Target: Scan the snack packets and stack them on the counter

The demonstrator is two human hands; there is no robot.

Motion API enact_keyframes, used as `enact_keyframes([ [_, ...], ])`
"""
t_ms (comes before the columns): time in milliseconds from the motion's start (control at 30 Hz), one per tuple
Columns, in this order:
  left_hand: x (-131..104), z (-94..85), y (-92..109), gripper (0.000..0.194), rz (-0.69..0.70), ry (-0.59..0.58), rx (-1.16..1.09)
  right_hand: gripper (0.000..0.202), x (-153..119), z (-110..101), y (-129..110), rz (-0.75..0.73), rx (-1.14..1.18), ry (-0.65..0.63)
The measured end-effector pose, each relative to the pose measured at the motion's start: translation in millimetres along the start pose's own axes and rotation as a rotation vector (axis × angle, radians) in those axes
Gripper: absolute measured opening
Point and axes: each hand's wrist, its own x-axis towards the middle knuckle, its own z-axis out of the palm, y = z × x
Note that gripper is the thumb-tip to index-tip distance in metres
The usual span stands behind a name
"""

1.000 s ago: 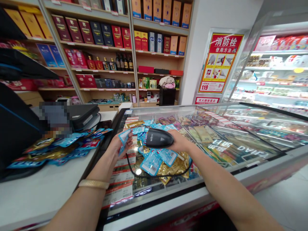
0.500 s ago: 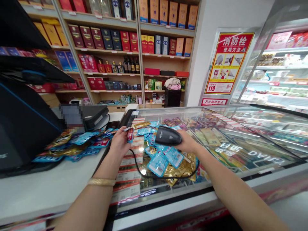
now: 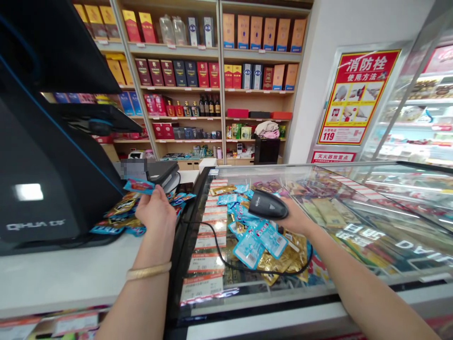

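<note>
My left hand (image 3: 155, 208) is closed on a small blue and red snack packet (image 3: 139, 186), held above a pile of similar packets (image 3: 122, 212) on the white counter beside the black checkout machine. My right hand (image 3: 296, 216) grips a black handheld barcode scanner (image 3: 268, 205), its head pointing left. Beneath the scanner, a heap of blue snack packets (image 3: 251, 248) and gold packets (image 3: 283, 259) lies on the glass top of the display freezer. The scanner's black cable (image 3: 226, 265) loops across the glass around this heap.
The black checkout machine (image 3: 53, 189) stands at the left on the white counter (image 3: 71, 274). A glass-topped freezer (image 3: 354, 264) fills the right, with price labels (image 3: 205, 264) along its left side. Behind are shelves of boxed bottles (image 3: 184, 73) and a red fire hydrant sign (image 3: 359, 97).
My left hand has moved left with the packet, from beside the scanner to over the counter pile. The scanner stays over the heap in my right hand. The view has turned somewhat left.
</note>
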Motion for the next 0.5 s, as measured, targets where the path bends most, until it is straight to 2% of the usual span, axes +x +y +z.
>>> enact_keyframes([
  [67, 5.5, -3.1, -1.7, 0.024, -0.023, 0.028, 0.02, 0.025, 0.0, -0.4, -1.6, -0.009, 0.019, -0.001],
  [167, 9.6, -5.4, -0.3, 0.027, -0.148, 0.072, 0.008, 0.025, -0.4, -0.4, -4.0, -0.01, 0.046, 0.016],
  [267, 5.2, -2.2, 3.5, 0.024, -0.237, 0.057, 0.018, 0.025, -0.7, -0.4, -5.7, -0.006, 0.05, 0.028],
  [333, -2.6, 1.7, 8.5, 0.02, -0.277, 0.009, 0.037, 0.027, -0.7, -0.5, -5.8, -0.01, 0.052, 0.031],
  [400, -12.2, 1.7, 18.5, 0.012, -0.296, -0.096, 0.082, 0.029, -0.8, -0.5, -4.9, -0.014, 0.053, 0.031],
  [433, -16.8, -2.2, 25.8, 0.01, -0.256, -0.176, 0.137, 0.031, -0.8, -0.3, -4.3, -0.014, 0.053, 0.029],
  [500, -24.3, -20.4, 44.3, 0.023, -0.036, -0.346, 0.357, 0.033, -0.8, 0.5, -3.2, -0.007, 0.057, 0.031],
])
